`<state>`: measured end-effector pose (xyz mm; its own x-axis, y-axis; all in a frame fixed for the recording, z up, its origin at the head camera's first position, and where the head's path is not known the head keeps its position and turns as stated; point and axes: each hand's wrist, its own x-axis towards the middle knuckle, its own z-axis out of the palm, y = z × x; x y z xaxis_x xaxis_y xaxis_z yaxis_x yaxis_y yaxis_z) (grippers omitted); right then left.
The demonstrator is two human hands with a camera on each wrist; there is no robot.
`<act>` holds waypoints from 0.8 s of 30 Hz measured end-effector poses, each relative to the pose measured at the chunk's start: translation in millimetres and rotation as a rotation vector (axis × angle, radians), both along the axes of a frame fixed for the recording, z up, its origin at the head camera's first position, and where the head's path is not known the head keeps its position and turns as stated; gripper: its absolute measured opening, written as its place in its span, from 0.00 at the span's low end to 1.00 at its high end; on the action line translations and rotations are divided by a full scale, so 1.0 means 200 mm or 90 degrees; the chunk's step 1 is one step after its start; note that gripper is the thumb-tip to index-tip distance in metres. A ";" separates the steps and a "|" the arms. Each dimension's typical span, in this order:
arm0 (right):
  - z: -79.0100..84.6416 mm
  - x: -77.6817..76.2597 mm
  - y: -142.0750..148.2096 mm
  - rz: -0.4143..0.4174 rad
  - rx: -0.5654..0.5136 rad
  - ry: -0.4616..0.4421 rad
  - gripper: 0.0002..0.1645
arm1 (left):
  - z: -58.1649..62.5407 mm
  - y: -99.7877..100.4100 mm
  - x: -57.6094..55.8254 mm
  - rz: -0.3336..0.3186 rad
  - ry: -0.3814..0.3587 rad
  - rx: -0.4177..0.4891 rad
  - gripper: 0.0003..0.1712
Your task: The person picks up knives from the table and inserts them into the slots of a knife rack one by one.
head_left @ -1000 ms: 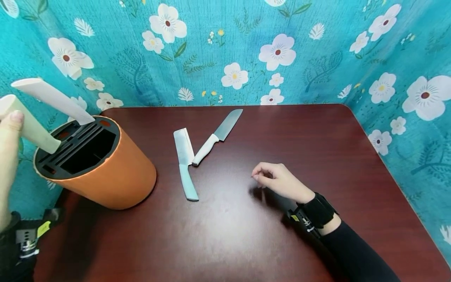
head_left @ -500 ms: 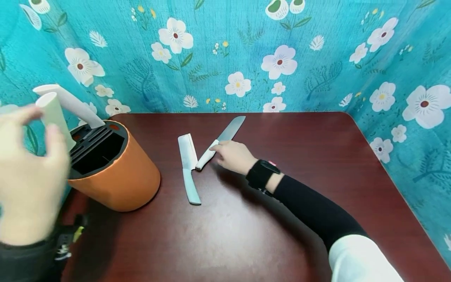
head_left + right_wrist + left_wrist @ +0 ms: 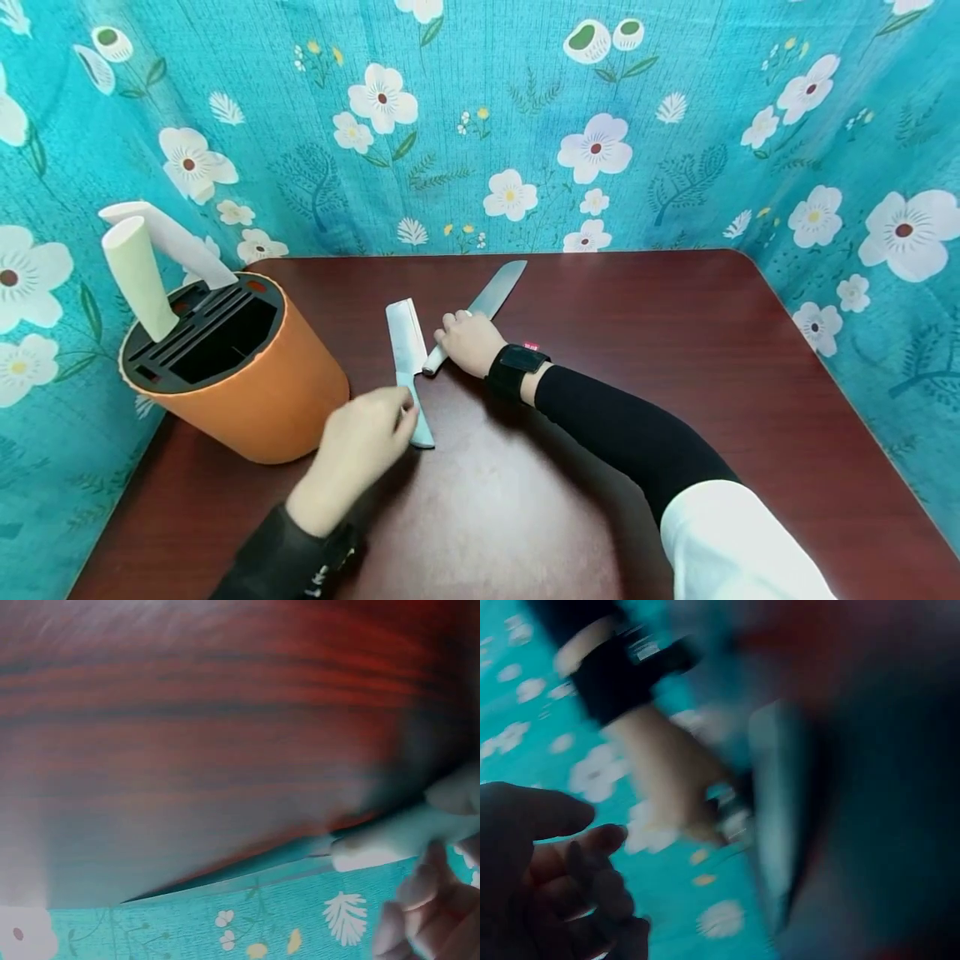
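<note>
While right hand (image 3: 470, 343) holds knife (image 3: 491, 297), blade (image 3: 502, 284) points away rightward, axis diagonal.

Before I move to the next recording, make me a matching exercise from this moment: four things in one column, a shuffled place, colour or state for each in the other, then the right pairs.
Things
1. Knife block
2. Cleaver
3. White-handled knife
4. Curtain

Details
A. Turquoise with a flower print
B. Gripped by the right hand
C. Orange sides, two pale handles sticking out of the top
D. Partly hidden by the left hand in the head view

Pairs: 1-C, 2-D, 3-B, 4-A
</note>
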<state>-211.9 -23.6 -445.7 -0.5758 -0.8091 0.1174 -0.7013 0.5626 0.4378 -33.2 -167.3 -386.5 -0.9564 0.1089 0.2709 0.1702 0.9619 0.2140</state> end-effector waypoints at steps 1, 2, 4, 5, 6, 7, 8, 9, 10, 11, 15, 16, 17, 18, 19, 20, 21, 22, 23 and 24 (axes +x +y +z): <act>-0.01 0.00 0.00 0.008 0.002 0.000 0.13 | -0.04 0.01 0.00 -0.003 -0.031 -0.004 0.11; -0.01 -0.01 0.01 0.015 0.006 -0.002 0.13 | -0.08 0.02 0.00 -0.005 -0.060 -0.007 0.10; -0.02 -0.01 0.01 0.028 0.011 -0.008 0.13 | -0.14 0.04 0.02 0.000 -0.111 -0.008 0.08; -0.03 -0.02 0.01 0.033 0.018 -0.009 0.12 | -0.16 0.05 0.02 0.004 -0.129 -0.005 0.07; -0.03 -0.02 0.02 0.040 0.022 -0.010 0.12 | -0.17 0.05 0.03 0.007 -0.143 -0.003 0.06; -0.03 -0.02 0.02 0.047 0.027 -0.008 0.12 | -0.19 0.05 0.03 0.011 -0.156 0.000 0.06; -0.03 -0.02 0.03 0.055 0.031 -0.002 0.12 | -0.20 0.05 0.04 0.014 -0.167 0.002 0.06; -0.02 -0.02 0.03 0.066 0.026 0.005 0.12 | -0.20 0.05 0.04 0.017 -0.175 0.002 0.06; -0.01 -0.02 0.04 0.074 0.020 0.012 0.12 | -0.21 0.05 0.04 0.018 -0.179 0.004 0.06; 0.01 -0.02 0.04 0.082 0.011 0.021 0.12 | -0.21 0.05 0.04 0.019 -0.180 0.003 0.06; 0.14 0.01 0.07 0.101 -0.067 0.044 0.10 | -0.16 0.00 0.03 0.024 -0.156 0.007 0.06; 0.19 0.02 0.08 0.103 -0.096 0.043 0.09 | -0.14 -0.02 0.02 0.027 -0.141 0.012 0.07; 0.24 0.04 0.09 0.107 -0.130 0.043 0.08 | -0.11 -0.04 0.02 0.031 -0.122 0.020 0.09; 0.29 0.05 0.09 0.113 -0.168 0.036 0.08 | -0.07 -0.06 0.01 0.033 -0.105 0.030 0.10; 0.34 0.08 0.10 0.118 -0.205 0.020 0.08 | -0.03 -0.07 0.00 0.034 -0.081 0.039 0.11; 0.40 0.10 0.12 0.124 -0.246 -0.006 0.09 | 0.02 -0.08 -0.01 0.033 -0.064 0.049 0.13; 0.45 0.13 0.13 0.126 -0.277 -0.039 0.10 | 0.08 -0.09 -0.02 0.029 -0.040 0.062 0.15; 0.51 0.17 0.15 0.117 -0.302 -0.088 0.12 | 0.14 -0.09 -0.02 0.021 -0.003 0.075 0.16; 0.56 0.20 0.18 0.110 -0.330 -0.144 0.14 | 0.20 -0.09 -0.03 0.008 0.037 0.088 0.18; 0.60 0.24 0.20 0.098 -0.352 -0.200 0.15 | 0.27 -0.09 -0.03 -0.014 0.077 0.101 0.20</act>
